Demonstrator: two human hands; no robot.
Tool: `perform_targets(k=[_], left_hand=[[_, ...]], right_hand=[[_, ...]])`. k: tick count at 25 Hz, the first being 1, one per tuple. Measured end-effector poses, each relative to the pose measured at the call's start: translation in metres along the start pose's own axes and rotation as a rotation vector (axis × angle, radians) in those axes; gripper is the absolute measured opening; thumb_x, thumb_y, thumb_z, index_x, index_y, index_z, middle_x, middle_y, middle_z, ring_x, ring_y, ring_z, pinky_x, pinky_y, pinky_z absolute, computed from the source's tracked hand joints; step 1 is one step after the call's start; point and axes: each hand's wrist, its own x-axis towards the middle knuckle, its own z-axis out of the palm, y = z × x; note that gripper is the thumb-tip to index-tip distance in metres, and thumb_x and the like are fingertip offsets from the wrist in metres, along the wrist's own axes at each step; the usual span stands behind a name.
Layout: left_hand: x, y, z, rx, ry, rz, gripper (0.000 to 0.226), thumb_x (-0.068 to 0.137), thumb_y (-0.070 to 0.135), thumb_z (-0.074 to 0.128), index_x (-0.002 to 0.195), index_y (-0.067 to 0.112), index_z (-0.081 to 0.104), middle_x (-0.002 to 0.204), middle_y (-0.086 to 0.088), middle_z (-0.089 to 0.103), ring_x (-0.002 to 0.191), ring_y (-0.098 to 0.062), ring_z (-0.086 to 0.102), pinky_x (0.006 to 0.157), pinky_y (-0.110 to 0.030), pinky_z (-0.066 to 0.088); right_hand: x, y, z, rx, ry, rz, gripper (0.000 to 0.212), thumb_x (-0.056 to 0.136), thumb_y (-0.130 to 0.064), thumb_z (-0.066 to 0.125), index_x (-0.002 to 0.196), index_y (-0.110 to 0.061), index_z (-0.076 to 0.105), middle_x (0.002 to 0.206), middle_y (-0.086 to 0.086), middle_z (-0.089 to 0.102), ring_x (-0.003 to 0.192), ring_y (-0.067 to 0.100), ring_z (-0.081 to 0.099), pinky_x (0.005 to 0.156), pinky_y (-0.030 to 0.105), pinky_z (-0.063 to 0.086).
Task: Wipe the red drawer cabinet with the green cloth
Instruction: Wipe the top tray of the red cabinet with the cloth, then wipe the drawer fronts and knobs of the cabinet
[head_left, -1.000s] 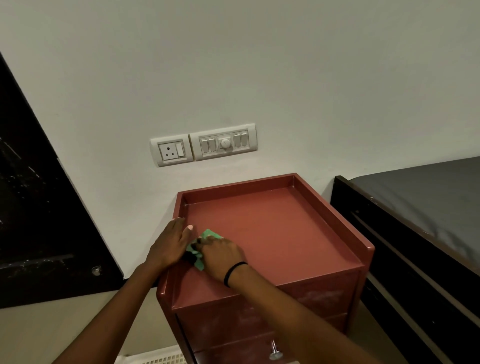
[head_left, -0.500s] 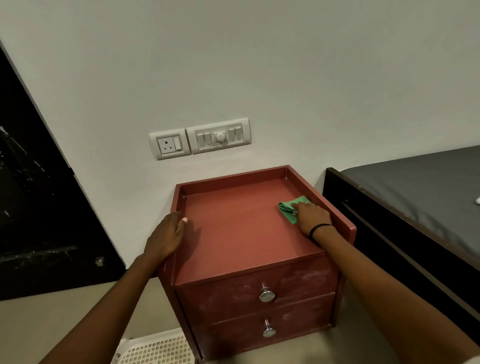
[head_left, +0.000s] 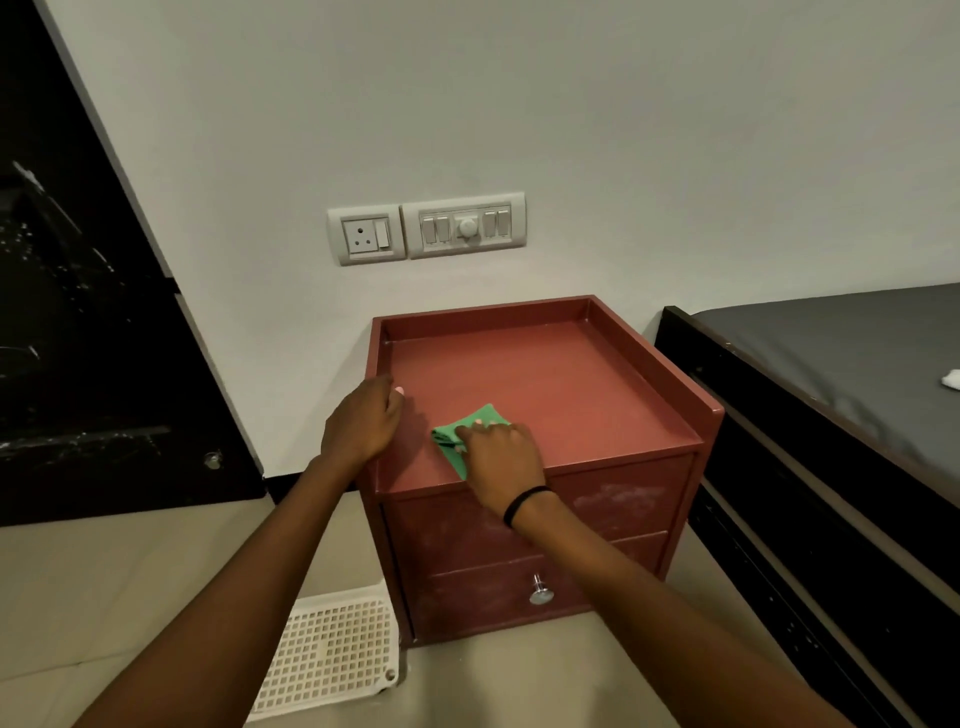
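The red drawer cabinet (head_left: 566, 384) stands on the floor against the white wall, with a raised rim around its flat top and two drawers in front. A folded green cloth (head_left: 470, 426) lies on the top near the front left, pressed down under my right hand (head_left: 501, 457), which wears a black band at the wrist. My left hand (head_left: 361, 423) rests on the cabinet's left rim, fingers curled over the edge. The lower drawer's metal knob (head_left: 540, 592) shows; my right forearm hides the upper one.
A dark bed frame with a grey mattress (head_left: 841, 374) stands close on the right. A white perforated plastic tray (head_left: 324, 649) lies on the floor at the cabinet's left foot. A socket and switch panel (head_left: 426, 228) sits on the wall above. A black door (head_left: 78, 312) is left.
My right hand has swept the green cloth from the top's far right back to the front left, near my left hand. The left hand stays on the left rim.
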Motion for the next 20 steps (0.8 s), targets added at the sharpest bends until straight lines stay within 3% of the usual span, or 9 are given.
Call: perform_targets(k=[5, 8, 12, 16, 20], left_hand=[[-0.047, 0.008, 0.003, 0.143, -0.003, 0.145, 0.044, 0.104, 0.034, 0.034, 0.137, 0.009, 0.051, 0.142, -0.013, 0.055, 0.13, -0.03, 0.052, 0.107, -0.041, 0.04], [-0.063, 0.004, 0.004, 0.214, 0.027, 0.2, 0.051, 0.104, 0.037, 0.029, 0.142, 0.009, 0.048, 0.147, -0.013, 0.051, 0.138, -0.028, 0.046, 0.115, -0.04, 0.033], [-0.072, -0.013, 0.011, 0.494, 0.053, 0.416, 0.056, 0.102, 0.04, 0.028, 0.141, 0.006, 0.05, 0.145, -0.014, 0.053, 0.14, -0.028, 0.045, 0.118, -0.045, 0.031], [-0.074, -0.02, 0.015, 0.653, 0.063, 0.557, 0.057, 0.102, 0.043, 0.032, 0.141, 0.005, 0.05, 0.146, -0.016, 0.052, 0.141, -0.031, 0.043, 0.119, -0.049, 0.028], [-0.082, -0.017, 0.032, 0.709, 0.035, 0.624, 0.056, 0.104, 0.039, 0.027, 0.143, 0.006, 0.047, 0.146, -0.016, 0.052, 0.141, -0.03, 0.043, 0.12, -0.051, 0.023]], right_hand=[[-0.029, -0.063, -0.004, 0.019, 0.042, -0.19, 0.017, 0.085, -0.027, 0.057, 0.088, -0.018, 0.071, 0.086, 0.005, 0.07, 0.079, 0.028, 0.066, 0.08, 0.04, 0.045], [-0.03, -0.047, -0.004, 0.02, 0.064, -0.228, 0.022, 0.078, -0.023, 0.062, 0.098, -0.019, 0.069, 0.098, 0.001, 0.07, 0.089, 0.026, 0.065, 0.085, 0.04, 0.044], [-0.041, -0.022, 0.008, 0.017, 0.138, -0.257, 0.043, 0.073, -0.025, 0.073, 0.115, -0.022, 0.064, 0.118, 0.0, 0.068, 0.098, 0.022, 0.065, 0.081, 0.037, 0.046], [-0.067, 0.017, 0.021, -0.05, 0.334, -0.151, 0.051, 0.07, -0.019, 0.078, 0.12, -0.022, 0.066, 0.122, 0.001, 0.068, 0.103, 0.023, 0.064, 0.079, 0.036, 0.042], [-0.097, 0.046, 0.039, 0.03, 0.536, 0.173, 0.059, 0.065, -0.005, 0.076, 0.122, -0.019, 0.066, 0.129, -0.001, 0.065, 0.098, 0.027, 0.057, 0.073, 0.038, 0.041]])
